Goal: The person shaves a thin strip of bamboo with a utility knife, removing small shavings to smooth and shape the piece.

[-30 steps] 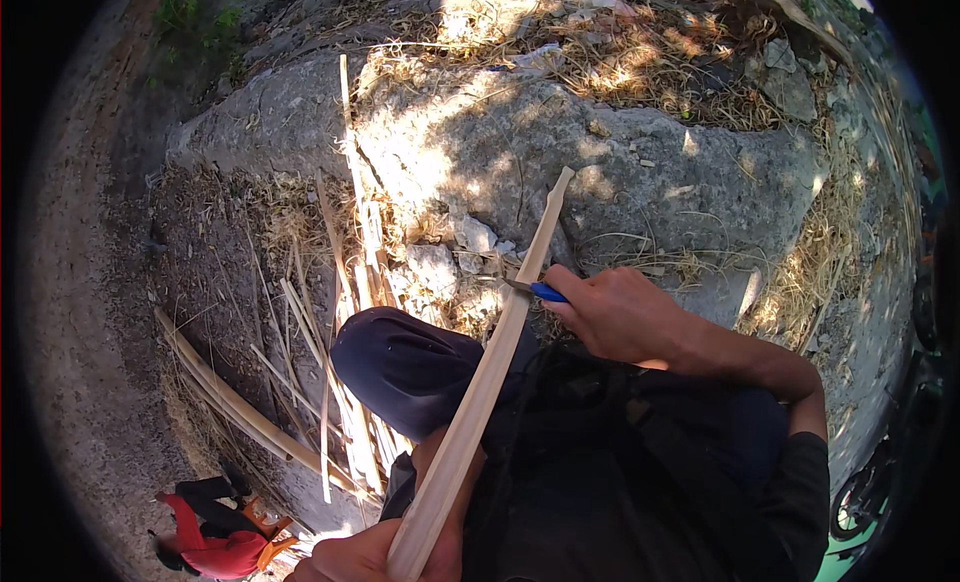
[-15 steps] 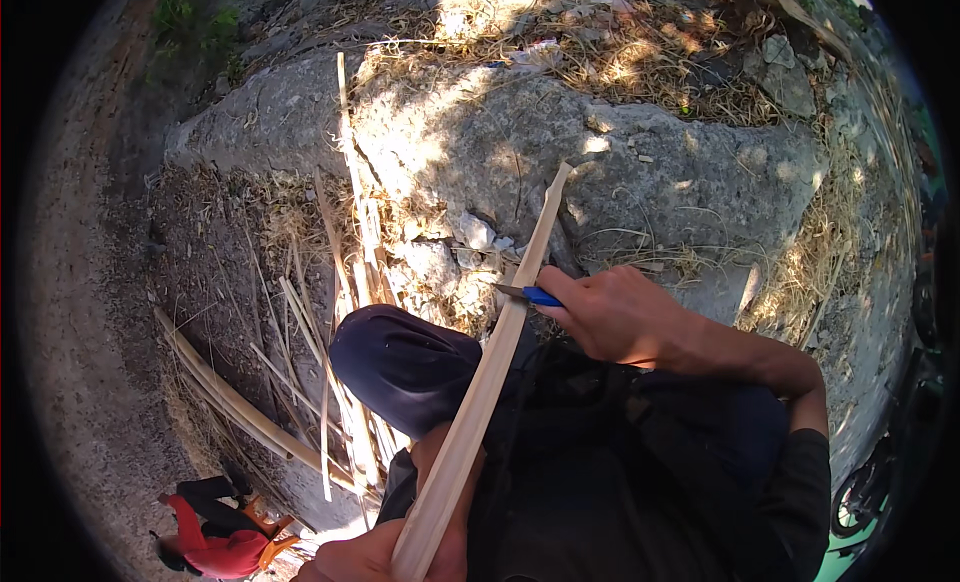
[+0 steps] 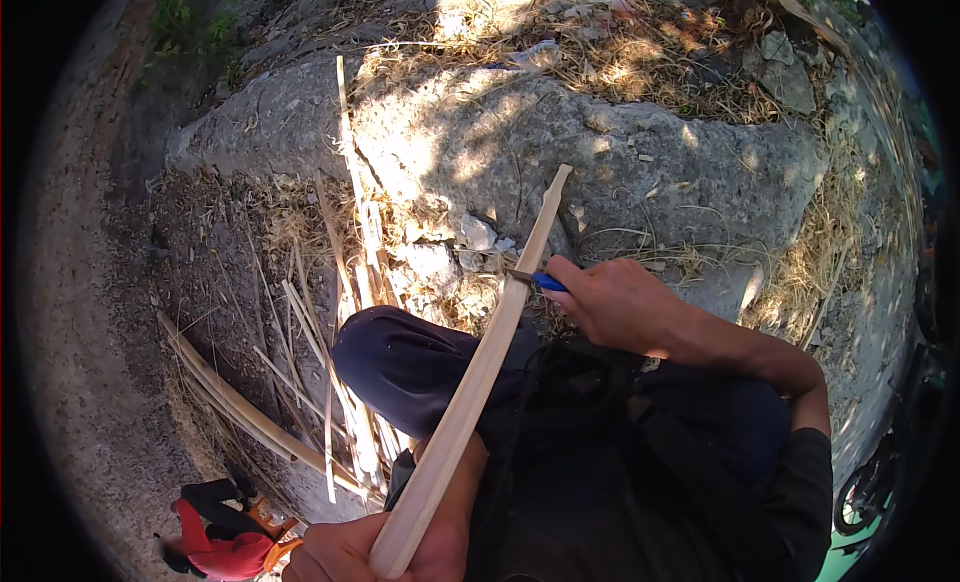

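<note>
A long pale strip of split wood [image 3: 478, 374], perhaps bamboo, slants from the bottom of the head view up over my bent knee. Its far tip is narrow and notched. My left hand [image 3: 335, 550] is closed around the wide near end. In my right hand [image 3: 628, 304] is a small knife with a blue handle [image 3: 547, 281], gripped in a fist with the thumb near the blade. The short dark blade lies across the strip, towards its far half.
Several thin wooden strips [image 3: 366, 244] lie in a bundle left of my knee, with longer curved ones [image 3: 235, 407] beside them. A big grey rock [image 3: 640, 172] and dry grass [image 3: 690, 62] lie ahead. At lower left sits a person in red [image 3: 222, 552].
The knife has slid slightly up along the strip. My left hand and the strip's near end have shifted a little left.
</note>
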`<state>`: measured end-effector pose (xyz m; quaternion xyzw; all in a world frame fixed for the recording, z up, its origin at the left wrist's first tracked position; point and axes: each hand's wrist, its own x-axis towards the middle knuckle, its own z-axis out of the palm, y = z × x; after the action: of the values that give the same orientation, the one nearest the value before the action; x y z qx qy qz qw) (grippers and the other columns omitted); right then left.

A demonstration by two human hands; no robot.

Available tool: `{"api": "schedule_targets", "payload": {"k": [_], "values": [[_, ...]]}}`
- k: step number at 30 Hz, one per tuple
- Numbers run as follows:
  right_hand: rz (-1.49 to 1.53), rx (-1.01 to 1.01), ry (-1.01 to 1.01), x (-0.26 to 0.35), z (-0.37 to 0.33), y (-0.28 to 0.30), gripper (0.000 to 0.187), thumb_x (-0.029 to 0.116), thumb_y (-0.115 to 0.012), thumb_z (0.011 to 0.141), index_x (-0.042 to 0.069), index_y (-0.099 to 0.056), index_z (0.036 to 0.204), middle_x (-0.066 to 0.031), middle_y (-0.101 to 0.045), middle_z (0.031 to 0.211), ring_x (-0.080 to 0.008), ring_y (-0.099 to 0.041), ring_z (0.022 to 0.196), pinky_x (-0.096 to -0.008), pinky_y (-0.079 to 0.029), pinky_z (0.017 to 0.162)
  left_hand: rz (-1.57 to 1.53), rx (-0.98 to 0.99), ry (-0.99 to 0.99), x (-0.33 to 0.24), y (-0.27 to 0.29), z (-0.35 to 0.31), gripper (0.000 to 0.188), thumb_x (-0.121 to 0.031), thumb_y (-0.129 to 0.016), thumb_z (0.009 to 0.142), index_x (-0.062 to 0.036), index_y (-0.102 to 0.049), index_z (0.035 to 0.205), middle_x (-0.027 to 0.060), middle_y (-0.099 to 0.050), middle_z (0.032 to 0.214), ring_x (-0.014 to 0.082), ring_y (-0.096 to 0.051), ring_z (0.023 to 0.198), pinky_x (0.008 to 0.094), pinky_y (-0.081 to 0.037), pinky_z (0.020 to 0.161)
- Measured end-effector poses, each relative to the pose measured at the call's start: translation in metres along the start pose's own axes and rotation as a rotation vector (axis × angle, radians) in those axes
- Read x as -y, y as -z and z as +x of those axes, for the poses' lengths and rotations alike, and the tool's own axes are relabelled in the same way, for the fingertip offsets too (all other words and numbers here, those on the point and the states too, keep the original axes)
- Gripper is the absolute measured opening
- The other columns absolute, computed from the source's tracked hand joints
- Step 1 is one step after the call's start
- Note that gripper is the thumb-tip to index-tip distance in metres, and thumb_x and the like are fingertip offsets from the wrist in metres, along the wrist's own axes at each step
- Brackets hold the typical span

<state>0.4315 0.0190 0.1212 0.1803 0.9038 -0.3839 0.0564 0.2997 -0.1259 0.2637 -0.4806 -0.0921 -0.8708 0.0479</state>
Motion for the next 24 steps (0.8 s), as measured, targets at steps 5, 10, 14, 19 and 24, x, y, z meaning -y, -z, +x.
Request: {"api": "schedule_targets", "payload": {"k": [5, 10, 14, 19, 24], "values": [[-0.026, 0.046, 0.043, 0.005, -0.002, 0.003, 0.023, 0.026, -0.057, 0.106, 0.006, -0.049, 0.114, -0.0201, -0.065, 0.069, -0.0454, -0.066, 0.064, -0.0549, -0.051, 0.057, 0.025, -0.039, 0.022, 0.0, -0.002, 0.002, 0.036, -0.03, -0.056, 0.11, -0.0162, -0.043, 0.079, -0.0109, -0.037, 0.06, -0.0018, -0.033, 0.046, 0.0183, -0.022, 0.042], [-0.016, 0.075, 0.024, 0.007, 0.001, 0.006, 0.031, 0.031, -0.054, 0.107, 0.004, -0.048, 0.121, -0.0222, -0.068, 0.07, -0.0475, -0.068, 0.068, -0.0585, -0.053, 0.061, 0.044, -0.068, 0.02, 0.002, -0.001, 0.003, 0.037, -0.031, -0.055, 0.111, -0.0165, -0.042, 0.079, -0.0108, -0.035, 0.06, -0.0011, -0.03, 0.045, 0.0189, -0.021, 0.042], [0.02, 0.001, 0.01, 0.0, 0.001, 0.0, 0.03, 0.031, -0.054, 0.107, 0.004, -0.048, 0.121, -0.0218, -0.068, 0.07, -0.0472, -0.068, 0.066, -0.0584, -0.052, 0.059, 0.036, -0.075, 0.02, 0.002, -0.001, 0.002, 0.037, -0.03, -0.055, 0.11, -0.0164, -0.042, 0.079, -0.0108, -0.034, 0.06, -0.001, -0.03, 0.045, 0.0191, -0.021, 0.042], [-0.032, -0.065, 0.017, 0.002, 0.005, 0.002, 0.022, 0.025, -0.058, 0.105, 0.006, -0.05, 0.111, -0.0188, -0.064, 0.067, -0.0445, -0.066, 0.063, -0.0537, -0.051, 0.055, 0.061, -0.076, 0.02, 0.0, 0.001, 0.002, 0.035, -0.027, -0.057, 0.11, -0.0163, -0.042, 0.08, -0.0106, -0.035, 0.062, -0.0009, -0.03, 0.046, 0.0193, -0.02, 0.042], [-0.022, -0.017, 0.026, 0.001, 0.0, -0.001, 0.022, 0.026, -0.058, 0.105, 0.006, -0.05, 0.111, -0.0185, -0.064, 0.067, -0.0445, -0.065, 0.063, -0.054, -0.05, 0.055, 0.062, -0.08, -0.018, -0.001, 0.0, 0.002, 0.033, -0.024, -0.059, 0.109, -0.0162, -0.042, 0.081, -0.0105, -0.035, 0.064, -0.0009, -0.03, 0.046, 0.0191, -0.02, 0.043]]}}
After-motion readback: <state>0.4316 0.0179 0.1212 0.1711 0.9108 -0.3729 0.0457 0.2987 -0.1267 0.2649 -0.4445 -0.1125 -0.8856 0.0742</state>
